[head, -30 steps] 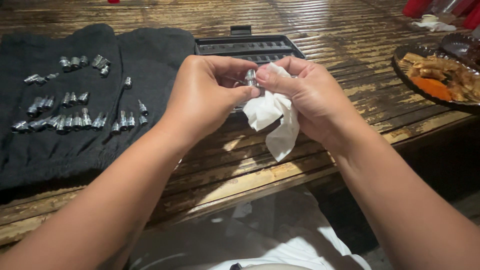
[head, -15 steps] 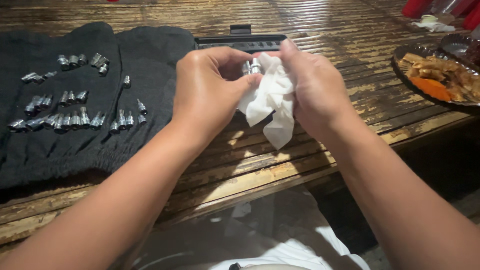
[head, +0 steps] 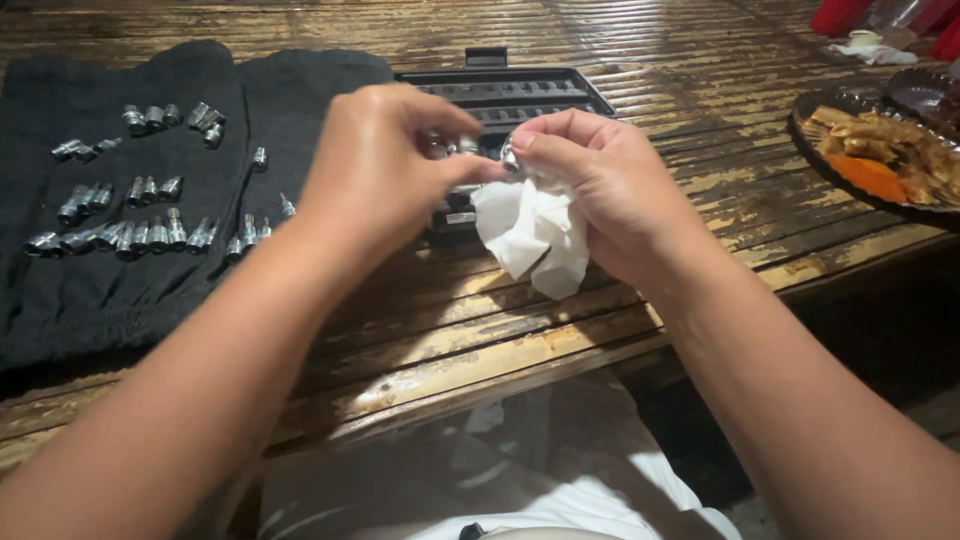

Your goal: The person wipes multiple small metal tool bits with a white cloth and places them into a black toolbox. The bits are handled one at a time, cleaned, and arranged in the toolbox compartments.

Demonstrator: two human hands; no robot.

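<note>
A small metal socket (head: 508, 152), shiny and cylindrical, is pinched between the thumb and forefinger of the right hand (head: 600, 190), just above a crumpled white tissue (head: 533, 230) that is gripped under the same fingers and hangs in soft folds. The left hand (head: 385, 165) is held at nine o'clock of the socket, its fingertips closed toward the piece; whether they clamp it cannot be told. Behind the hands, at twelve o'clock, a black plastic case (head: 520, 95) with ribbed slots lies open on a weathered slatted wooden table (head: 450, 330). At nine o'clock, rows of chrome sockets (head: 130, 215) are laid on a black fuzzy cloth (head: 120, 290). At two o'clock, a dark plate (head: 840, 165) of fried food rests.
</note>
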